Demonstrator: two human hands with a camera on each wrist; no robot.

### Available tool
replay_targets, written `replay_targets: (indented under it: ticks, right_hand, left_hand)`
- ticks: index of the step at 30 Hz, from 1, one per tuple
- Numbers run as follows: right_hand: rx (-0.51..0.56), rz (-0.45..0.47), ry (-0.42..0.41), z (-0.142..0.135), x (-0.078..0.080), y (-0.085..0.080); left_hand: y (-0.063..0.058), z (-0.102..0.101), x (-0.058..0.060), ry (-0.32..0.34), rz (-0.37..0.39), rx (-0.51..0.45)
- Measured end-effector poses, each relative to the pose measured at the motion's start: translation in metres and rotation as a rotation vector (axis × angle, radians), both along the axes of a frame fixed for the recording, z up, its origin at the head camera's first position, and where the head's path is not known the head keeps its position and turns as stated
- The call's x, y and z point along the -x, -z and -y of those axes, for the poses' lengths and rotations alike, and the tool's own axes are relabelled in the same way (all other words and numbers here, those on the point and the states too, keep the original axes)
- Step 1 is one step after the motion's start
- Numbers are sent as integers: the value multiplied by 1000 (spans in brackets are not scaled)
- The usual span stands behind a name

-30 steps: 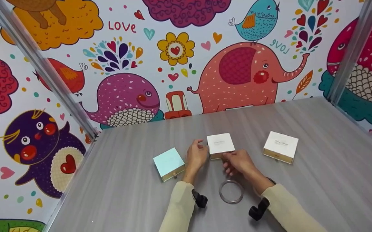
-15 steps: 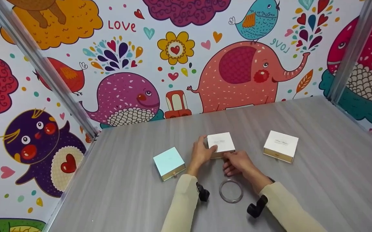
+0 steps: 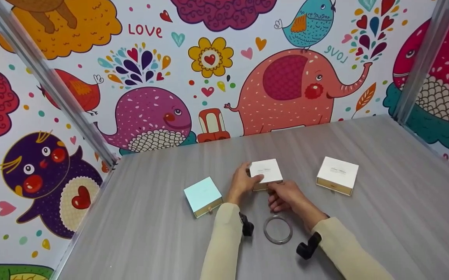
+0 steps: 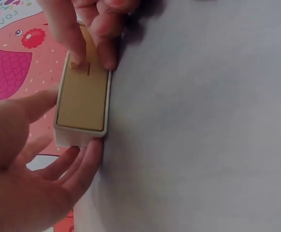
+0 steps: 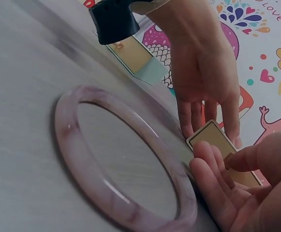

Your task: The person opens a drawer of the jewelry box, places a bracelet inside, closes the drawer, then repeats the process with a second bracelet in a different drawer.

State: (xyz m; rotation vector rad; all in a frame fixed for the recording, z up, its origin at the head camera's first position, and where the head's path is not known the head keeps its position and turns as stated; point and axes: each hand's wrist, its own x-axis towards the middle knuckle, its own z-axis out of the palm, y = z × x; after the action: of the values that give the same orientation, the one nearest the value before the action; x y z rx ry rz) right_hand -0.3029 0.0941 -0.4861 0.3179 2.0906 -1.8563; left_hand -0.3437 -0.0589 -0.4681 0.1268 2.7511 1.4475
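Observation:
A small white drawer box [image 3: 265, 169] with a gold front [image 4: 82, 106] sits mid-table, its drawer closed. My left hand [image 3: 240, 184] grips it from the left, thumb on the lid and fingers along the side. At the front, my right hand [image 3: 290, 195] pinches the little pull tab [image 5: 228, 161] between thumb and finger, its other fingers curled below. Between my forearms lies a pale, purplish-grey bangle [image 5: 72, 145], flat on the table and touched by neither hand.
A mint-green drawer box [image 3: 203, 194] stands left of my left hand. Another white box [image 3: 338, 173] with a gold front is off to the right. A wall printed with cartoon animals [image 3: 154, 116] closes off the table's [image 3: 150, 233] back.
My left hand has come in from beside the white box and now holds it, thumb on the lid. My right hand stays at the box's front; box and bangle keep their places.

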Motion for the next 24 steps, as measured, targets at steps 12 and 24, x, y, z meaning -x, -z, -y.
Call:
replay_targets:
  ticks: [12,24]
  right_hand:
    - [-50,-9,-3,0,2,3]
    - [-80,-32,-3,5,0,3]
  left_hand:
    - [-3,-2,1,16,10,18]
    - [-4,0,1,8,25,5]
